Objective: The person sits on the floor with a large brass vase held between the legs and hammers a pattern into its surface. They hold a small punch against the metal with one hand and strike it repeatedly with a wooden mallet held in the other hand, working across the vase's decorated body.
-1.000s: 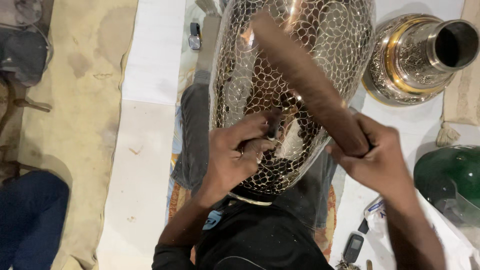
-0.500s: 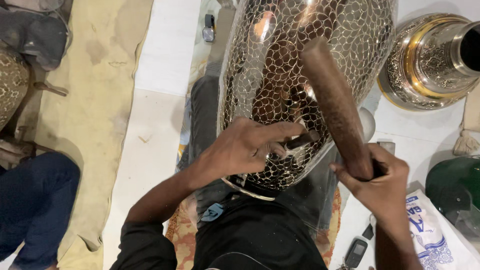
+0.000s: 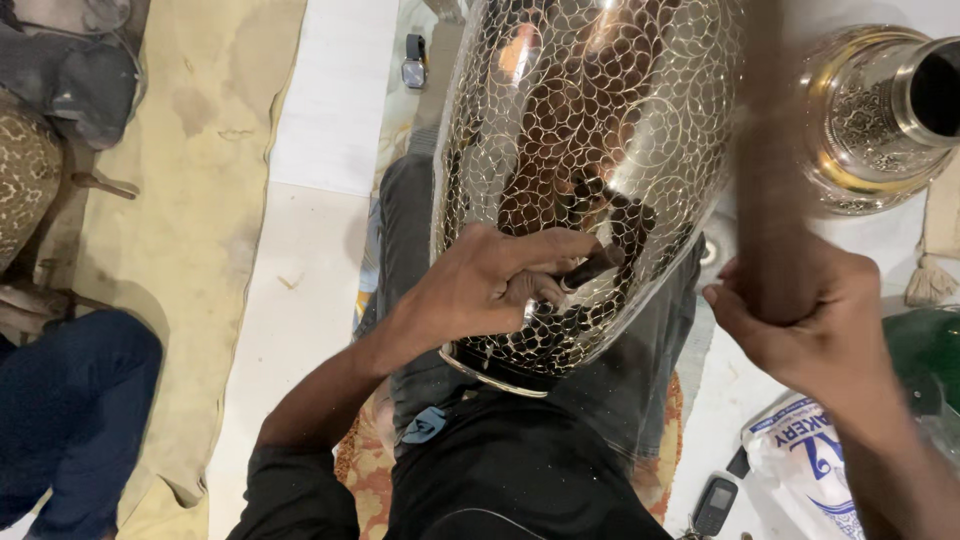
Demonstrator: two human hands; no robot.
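- Your left hand (image 3: 495, 285) sits at the centre of the frame, closed around a small dark punch (image 3: 592, 270), with the fingers curled tight about it.
- The tip of the punch touches the side of the big metal vase (image 3: 590, 150), which fills the upper middle of the frame and lies across your lap, its rim (image 3: 490, 375) toward your body.
- The vase is shiny, covered in a fine scale-like pattern of engraved loops, with darker patches near where the punch meets it.
- Your right hand (image 3: 810, 320) is at the right of the frame, closed in a fist around a thick brown wooden mallet (image 3: 770, 170); the mallet runs upward from the fist and is blurred.
- The mallet stands just right of the vase; you cannot tell whether it touches it.
- A second brass vase (image 3: 870, 120) lies in the upper right corner, its dark mouth facing right.
- A dark green round object (image 3: 925, 345) shows at the right edge, behind your right hand.
- A printed white bag (image 3: 800, 470) and a small black phone (image 3: 712, 505) lie at the lower right.
- A wristwatch (image 3: 413, 62) rests on the floor at the top, left of the vase.
- Another person's blue-trousered leg (image 3: 70, 420) shows at the lower left.
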